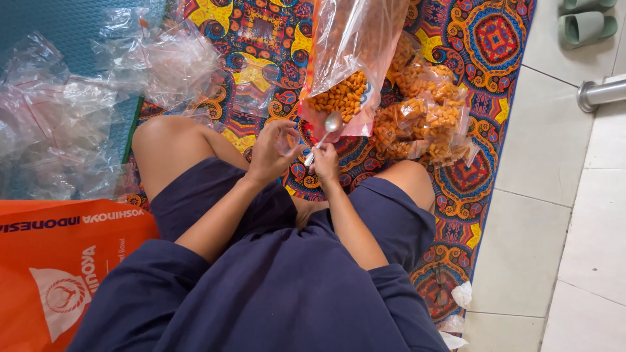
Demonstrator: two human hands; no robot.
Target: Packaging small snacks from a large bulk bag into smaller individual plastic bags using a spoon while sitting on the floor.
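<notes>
I sit cross-legged on a patterned mat (486, 49). My right hand (324, 163) grips a metal spoon (331, 124) whose bowl points at the mouth of a large clear bag of orange snack pieces (342, 94). My left hand (274, 151) is raised beside it with fingers curled around a small clear plastic bag (289, 140), which is hard to make out. The two hands are close together just in front of the big bag.
Several small filled bags of the orange snack (427, 117) lie right of the big bag. A heap of empty clear bags (72, 111) covers the left. An orange plastic bag (49, 261) lies at my left side. Tiled floor, green slippers (587, 23) and a metal tube (600, 94) are on the right.
</notes>
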